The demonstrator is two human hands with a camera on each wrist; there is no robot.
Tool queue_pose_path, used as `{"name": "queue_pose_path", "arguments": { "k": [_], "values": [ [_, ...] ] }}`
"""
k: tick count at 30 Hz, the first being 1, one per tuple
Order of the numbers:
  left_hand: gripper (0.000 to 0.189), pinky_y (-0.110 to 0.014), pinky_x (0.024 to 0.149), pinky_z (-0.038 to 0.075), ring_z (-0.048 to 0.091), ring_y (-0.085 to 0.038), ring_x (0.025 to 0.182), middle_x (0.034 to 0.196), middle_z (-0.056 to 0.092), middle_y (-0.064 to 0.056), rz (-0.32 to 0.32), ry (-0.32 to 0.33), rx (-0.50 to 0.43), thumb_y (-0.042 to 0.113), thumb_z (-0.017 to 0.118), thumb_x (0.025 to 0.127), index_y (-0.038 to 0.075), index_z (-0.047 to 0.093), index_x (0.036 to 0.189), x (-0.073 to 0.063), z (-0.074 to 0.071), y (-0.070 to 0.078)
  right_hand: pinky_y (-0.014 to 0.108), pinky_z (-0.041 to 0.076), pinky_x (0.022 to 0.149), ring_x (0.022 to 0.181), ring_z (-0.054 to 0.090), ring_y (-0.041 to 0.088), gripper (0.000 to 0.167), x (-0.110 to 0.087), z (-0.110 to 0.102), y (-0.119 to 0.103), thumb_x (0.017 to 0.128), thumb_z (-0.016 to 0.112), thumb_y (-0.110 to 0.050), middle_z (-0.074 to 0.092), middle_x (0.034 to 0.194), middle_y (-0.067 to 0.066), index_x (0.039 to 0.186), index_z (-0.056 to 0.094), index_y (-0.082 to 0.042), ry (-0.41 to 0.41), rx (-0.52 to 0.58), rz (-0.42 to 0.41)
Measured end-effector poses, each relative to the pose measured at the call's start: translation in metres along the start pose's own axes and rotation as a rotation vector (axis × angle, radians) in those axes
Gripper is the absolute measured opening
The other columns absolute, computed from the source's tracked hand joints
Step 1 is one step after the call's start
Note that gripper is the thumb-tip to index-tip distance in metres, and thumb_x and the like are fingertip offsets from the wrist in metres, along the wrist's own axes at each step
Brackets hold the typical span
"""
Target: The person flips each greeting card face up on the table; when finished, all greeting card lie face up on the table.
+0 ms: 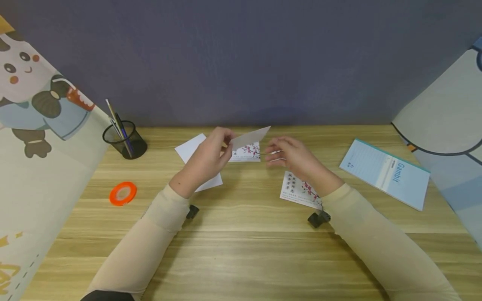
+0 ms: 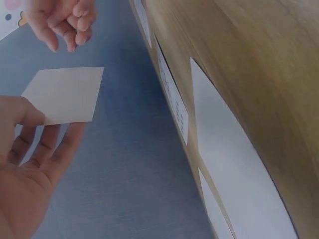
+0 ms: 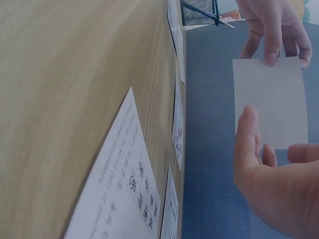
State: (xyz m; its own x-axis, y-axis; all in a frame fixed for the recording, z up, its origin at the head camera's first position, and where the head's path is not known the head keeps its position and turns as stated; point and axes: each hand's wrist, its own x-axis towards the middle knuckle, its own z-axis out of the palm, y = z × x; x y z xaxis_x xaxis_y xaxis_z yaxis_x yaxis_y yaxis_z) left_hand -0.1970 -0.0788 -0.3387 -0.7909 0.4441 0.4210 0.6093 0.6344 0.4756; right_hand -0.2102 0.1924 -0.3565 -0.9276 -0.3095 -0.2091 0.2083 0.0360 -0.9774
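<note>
My left hand (image 1: pixel 212 152) pinches a small pale card (image 1: pixel 251 137) by its edge, thumb on one face and fingers on the other. The card is held up over the table, its plain face showing in both wrist views. Across a small gap from it, my right hand (image 1: pixel 295 158) holds nothing, its fingers loosely bent. Beneath the held card lies a card printed with pink blossoms (image 1: pixel 246 154). Another blossom card with dark characters (image 1: pixel 297 191) lies under my right wrist, partly hidden. White paper (image 1: pixel 191 146) lies under my left hand and wrist, which cover its middle.
A black mesh pen holder (image 1: pixel 135 146) with several pens and pencils stands at the back left. In front of it lies an orange ring-shaped roll (image 1: pixel 122 193). A light blue notebook (image 1: pixel 385 173) lies at the right. A dark wall panel (image 1: pixel 241 62) rises behind the table.
</note>
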Motion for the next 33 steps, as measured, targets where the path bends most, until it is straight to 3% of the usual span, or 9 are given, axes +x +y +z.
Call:
{"name": "queue_pose_path", "arguments": {
  "k": [3, 6, 11, 14, 17, 22, 24, 29, 33],
  "values": [
    [0.021, -0.033, 0.095, 0.064, 0.067, -0.026, 0.11, 0.12, 0.064, -0.015, 0.064, 0.009, 0.047, -0.001, 0.054, 0.104, -0.002, 0.057, 0.125, -0.001, 0.0, -0.001, 0.037, 0.064, 0.1, 0.113, 0.071, 0.03, 0.034, 0.0, 0.0, -0.001, 0.117, 0.038, -0.029, 0.058, 0.135, 0.023, 0.133, 0.051, -0.002, -0.013, 0.042, 0.011],
    [0.018, -0.035, 0.094, 0.061, 0.065, -0.026, 0.108, 0.118, 0.065, -0.014, 0.177, 0.024, 0.115, -0.004, 0.057, 0.102, -0.001, 0.059, 0.119, -0.003, 0.0, -0.002, 0.034, 0.065, 0.096, 0.111, 0.072, 0.028, 0.036, 0.0, 0.0, -0.002, 0.117, 0.039, -0.035, 0.059, 0.133, 0.02, 0.13, 0.052, -0.004, -0.048, 0.097, 0.024],
    [0.02, -0.038, 0.097, 0.057, 0.063, -0.028, 0.111, 0.118, 0.066, -0.013, 0.382, 0.081, 0.189, -0.008, 0.061, 0.097, 0.003, 0.058, 0.114, -0.008, 0.006, -0.006, 0.032, 0.065, 0.096, 0.105, 0.074, 0.021, 0.046, -0.001, -0.005, 0.001, 0.115, 0.04, -0.046, 0.066, 0.123, 0.01, 0.136, 0.046, -0.005, -0.109, 0.178, 0.067],
    [0.024, -0.037, 0.097, 0.058, 0.063, -0.029, 0.113, 0.119, 0.065, -0.012, 0.45, 0.103, 0.219, -0.009, 0.064, 0.095, 0.004, 0.057, 0.114, -0.009, 0.007, -0.007, 0.031, 0.064, 0.096, 0.104, 0.074, 0.019, 0.046, -0.002, -0.007, 0.001, 0.115, 0.042, -0.044, 0.069, 0.12, 0.009, 0.143, 0.037, -0.007, -0.125, 0.19, 0.078],
    [0.027, -0.035, 0.094, 0.058, 0.062, -0.028, 0.111, 0.118, 0.064, -0.012, 0.485, 0.099, 0.22, -0.01, 0.067, 0.091, 0.004, 0.056, 0.112, -0.01, 0.006, -0.008, 0.03, 0.064, 0.096, 0.104, 0.075, 0.019, 0.045, -0.002, -0.007, 0.0, 0.115, 0.045, -0.039, 0.069, 0.119, 0.008, 0.145, 0.035, -0.007, -0.138, 0.201, 0.076],
    [0.033, -0.032, 0.091, 0.057, 0.06, -0.027, 0.11, 0.116, 0.063, -0.011, 0.506, 0.062, 0.206, -0.009, 0.076, 0.087, 0.005, 0.055, 0.108, -0.011, 0.004, -0.01, 0.028, 0.065, 0.092, 0.1, 0.077, 0.016, 0.035, -0.001, -0.007, -0.001, 0.116, 0.044, -0.028, 0.075, 0.115, 0.002, 0.137, 0.049, -0.001, -0.157, 0.229, 0.061],
    [0.033, -0.031, 0.09, 0.056, 0.06, -0.026, 0.11, 0.114, 0.062, -0.01, 0.51, 0.049, 0.208, -0.007, 0.079, 0.086, 0.005, 0.055, 0.106, -0.011, 0.004, -0.011, 0.027, 0.064, 0.09, 0.101, 0.077, 0.014, 0.036, -0.001, -0.008, 0.0, 0.116, 0.042, -0.022, 0.077, 0.114, 0.001, 0.14, 0.051, 0.002, -0.164, 0.22, 0.057],
    [0.033, -0.032, 0.092, 0.055, 0.059, -0.025, 0.109, 0.106, 0.061, -0.005, 0.523, 0.026, 0.234, -0.002, 0.084, 0.086, 0.007, 0.056, 0.101, -0.012, 0.005, -0.014, 0.023, 0.063, 0.088, 0.102, 0.074, 0.011, 0.049, -0.002, -0.007, 0.001, 0.112, 0.045, -0.01, 0.073, 0.118, 0.001, 0.156, 0.035, 0.011, -0.173, 0.17, 0.055],
    [0.032, -0.031, 0.091, 0.055, 0.059, -0.024, 0.109, 0.106, 0.061, -0.004, 0.52, 0.006, 0.256, -0.002, 0.084, 0.085, 0.008, 0.057, 0.1, -0.014, 0.005, -0.016, 0.02, 0.06, 0.081, 0.092, 0.069, 0.009, 0.064, -0.003, -0.005, 0.001, 0.109, 0.048, -0.005, 0.064, 0.12, 0.003, 0.164, 0.019, 0.009, -0.155, 0.145, 0.074]
  ]
}}
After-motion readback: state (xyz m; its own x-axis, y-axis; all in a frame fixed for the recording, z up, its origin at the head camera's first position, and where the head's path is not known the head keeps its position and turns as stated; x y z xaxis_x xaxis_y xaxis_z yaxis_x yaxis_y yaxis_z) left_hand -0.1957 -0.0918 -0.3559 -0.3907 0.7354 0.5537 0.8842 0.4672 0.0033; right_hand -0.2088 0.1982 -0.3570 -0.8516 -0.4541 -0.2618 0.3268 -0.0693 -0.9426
